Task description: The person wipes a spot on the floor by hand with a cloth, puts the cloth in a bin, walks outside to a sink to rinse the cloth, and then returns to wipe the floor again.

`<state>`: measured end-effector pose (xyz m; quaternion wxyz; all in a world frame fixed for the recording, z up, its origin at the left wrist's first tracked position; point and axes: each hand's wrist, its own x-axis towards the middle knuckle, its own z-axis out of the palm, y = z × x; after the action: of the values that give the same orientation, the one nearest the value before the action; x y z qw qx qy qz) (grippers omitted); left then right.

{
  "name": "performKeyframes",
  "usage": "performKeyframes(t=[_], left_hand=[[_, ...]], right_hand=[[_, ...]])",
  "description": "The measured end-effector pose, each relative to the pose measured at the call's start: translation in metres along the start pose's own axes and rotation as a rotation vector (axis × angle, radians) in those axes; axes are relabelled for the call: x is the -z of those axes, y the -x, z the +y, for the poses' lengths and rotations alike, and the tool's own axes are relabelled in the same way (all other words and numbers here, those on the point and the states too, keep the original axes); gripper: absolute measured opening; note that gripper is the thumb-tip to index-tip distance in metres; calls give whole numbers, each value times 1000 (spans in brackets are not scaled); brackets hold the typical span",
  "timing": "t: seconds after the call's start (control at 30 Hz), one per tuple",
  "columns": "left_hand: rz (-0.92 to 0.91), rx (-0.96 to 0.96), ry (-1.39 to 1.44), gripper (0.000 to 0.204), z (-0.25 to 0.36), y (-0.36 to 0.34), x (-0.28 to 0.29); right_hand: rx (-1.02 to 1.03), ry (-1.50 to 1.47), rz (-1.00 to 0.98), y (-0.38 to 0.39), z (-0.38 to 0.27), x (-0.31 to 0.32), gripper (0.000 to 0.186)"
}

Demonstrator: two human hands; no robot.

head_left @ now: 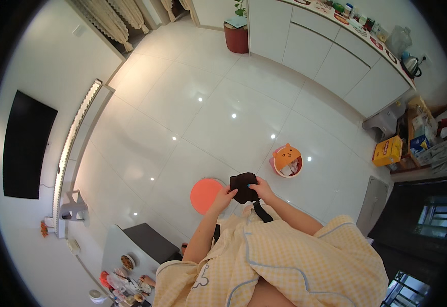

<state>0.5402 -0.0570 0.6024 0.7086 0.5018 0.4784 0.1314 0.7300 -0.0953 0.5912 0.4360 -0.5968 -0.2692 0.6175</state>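
My left hand (225, 196) and my right hand (262, 188) both grip a dark brown, folded piece of soft material (243, 184) out in front of my body, one at each side, fingers closed on it. A black strap (261, 213) lies just below, over my yellow checked clothing (305, 250). A round coral-pink disc (203, 197) is on the floor beyond my left hand. An orange bin with an animal-face lid (286, 160) stands on the floor beyond my right hand.
A white counter (315, 56) and red planter (236, 38) are at the back. A cluttered shelf (418, 123) and dark door (412, 215) are right, a wall screen (26, 146) and grey stool (73, 204) left. A table (116, 245) with items is lower left.
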Motion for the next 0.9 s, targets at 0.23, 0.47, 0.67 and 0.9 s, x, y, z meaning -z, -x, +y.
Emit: performKeyframes(t=[0.23, 0.47, 0.67, 0.9], left_hand=[[-32, 39, 38, 30, 38, -39, 6], [-96, 42, -75, 27, 43, -69, 14], [-165, -10, -243, 26, 42, -100, 18], [-269, -7, -237, 24, 64, -140, 26]], right_hand=[[35, 10, 33, -38, -15, 12, 29], [-20, -76, 68, -43, -20, 20, 29], [-59, -72, 167, -52, -20, 30, 30], [-29, -101, 250, -77, -33, 34, 31]])
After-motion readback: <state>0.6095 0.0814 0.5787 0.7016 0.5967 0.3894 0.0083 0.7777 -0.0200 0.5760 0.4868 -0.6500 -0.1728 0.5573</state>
